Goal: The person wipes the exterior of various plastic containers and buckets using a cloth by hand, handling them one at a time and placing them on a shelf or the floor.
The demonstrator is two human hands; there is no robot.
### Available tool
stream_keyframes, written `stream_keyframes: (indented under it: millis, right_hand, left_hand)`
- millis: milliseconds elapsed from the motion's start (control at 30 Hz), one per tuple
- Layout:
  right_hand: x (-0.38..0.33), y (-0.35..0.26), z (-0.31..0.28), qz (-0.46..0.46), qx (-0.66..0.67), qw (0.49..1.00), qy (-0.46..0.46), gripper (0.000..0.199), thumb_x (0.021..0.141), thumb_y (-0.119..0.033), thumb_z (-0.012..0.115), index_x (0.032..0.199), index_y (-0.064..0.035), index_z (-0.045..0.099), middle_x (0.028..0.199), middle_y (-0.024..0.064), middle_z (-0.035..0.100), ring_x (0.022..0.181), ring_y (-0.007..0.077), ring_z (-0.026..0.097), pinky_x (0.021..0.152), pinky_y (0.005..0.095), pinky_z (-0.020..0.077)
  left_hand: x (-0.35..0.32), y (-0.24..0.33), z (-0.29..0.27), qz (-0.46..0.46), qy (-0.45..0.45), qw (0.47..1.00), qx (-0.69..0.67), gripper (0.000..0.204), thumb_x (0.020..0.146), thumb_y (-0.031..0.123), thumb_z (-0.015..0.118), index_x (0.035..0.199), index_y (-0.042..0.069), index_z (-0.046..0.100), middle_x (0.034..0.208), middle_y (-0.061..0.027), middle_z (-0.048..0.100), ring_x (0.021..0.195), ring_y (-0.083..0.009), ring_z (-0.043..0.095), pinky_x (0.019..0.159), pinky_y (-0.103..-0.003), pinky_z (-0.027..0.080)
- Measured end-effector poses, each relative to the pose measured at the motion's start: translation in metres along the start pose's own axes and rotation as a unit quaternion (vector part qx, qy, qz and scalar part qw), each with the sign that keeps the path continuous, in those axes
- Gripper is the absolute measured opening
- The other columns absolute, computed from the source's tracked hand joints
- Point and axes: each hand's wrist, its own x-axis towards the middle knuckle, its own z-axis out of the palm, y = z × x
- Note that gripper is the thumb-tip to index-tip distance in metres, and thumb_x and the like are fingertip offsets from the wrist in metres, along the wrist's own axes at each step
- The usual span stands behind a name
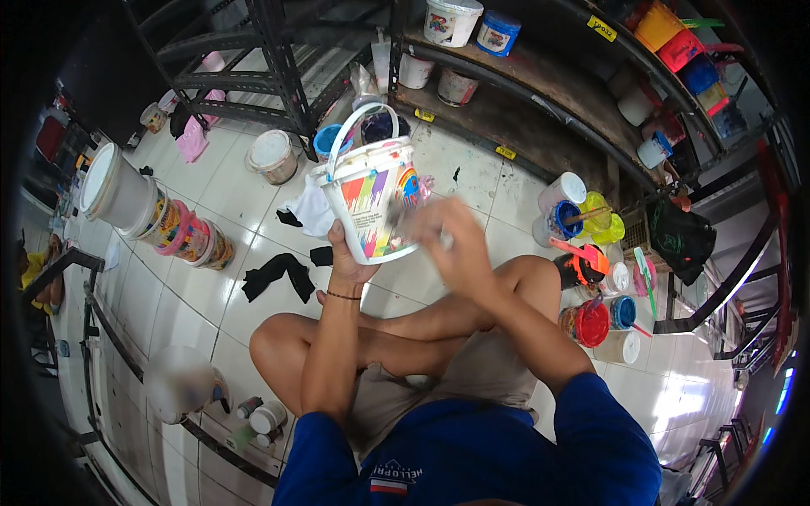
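My left hand (pixel 346 258), curled, supports the tilted bucket (pixel 369 205); hard pushing by my right hand (pixel 456 243), opening and hold too blurred to tell, could dislodge it.

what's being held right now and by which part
The left hand holds the white bucket by its lower side, near the base; the right hand is blurred, its hold unclear.

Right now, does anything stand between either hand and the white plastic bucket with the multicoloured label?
Left hand: nothing visible; it holds the white plastic bucket directly. Right hand: a dark blurred patch shows between it and the bucket's side, too smeared to identify.
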Motion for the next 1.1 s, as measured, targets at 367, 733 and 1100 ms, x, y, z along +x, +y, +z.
stream_keyframes:
  millis: [367,733,1100]
  right_hand:
    - [0.023,0.047,-0.001,0.211,0.17,0.952,0.138,0.021,0.093,-0.012,0.063,0.11,0.0008,0.06,0.099,0.0078,0.063,0.087,0.0118,0.06,0.078,0.0269,0.0482]
    - [0.011,-0.007,0.001,0.062,-0.028,0.998,0.007,0.027,0.079,0.001,0.067,0.105,-0.0062,0.065,0.095,0.0125,0.057,0.085,0.0273,0.06,0.074,0.0337,0.0494]
    - [0.002,-0.005,0.003,-0.018,-0.06,0.998,0.017,0.027,0.073,0.004,0.068,0.099,-0.0054,0.067,0.096,0.0109,0.062,0.086,0.0277,0.061,0.072,0.0346,0.0506]
  left_hand:
    - [0.01,0.011,0.05,-0.092,0.097,0.988,0.08,0.063,0.098,0.046,0.044,0.144,0.004,0.036,0.141,-0.0113,0.049,0.13,-0.0235,0.047,0.111,-0.042,0.035]
    - [0.008,0.005,0.054,0.002,0.086,0.983,0.163,0.066,0.092,0.031,0.065,0.141,-0.001,0.035,0.133,-0.0146,0.053,0.119,-0.0216,0.056,0.1,-0.037,0.047]
    - [0.004,0.0,0.034,0.0,0.068,0.998,0.005,0.07,0.09,0.04,0.064,0.142,0.002,0.037,0.133,-0.0122,0.055,0.119,-0.0239,0.057,0.102,-0.04,0.047]
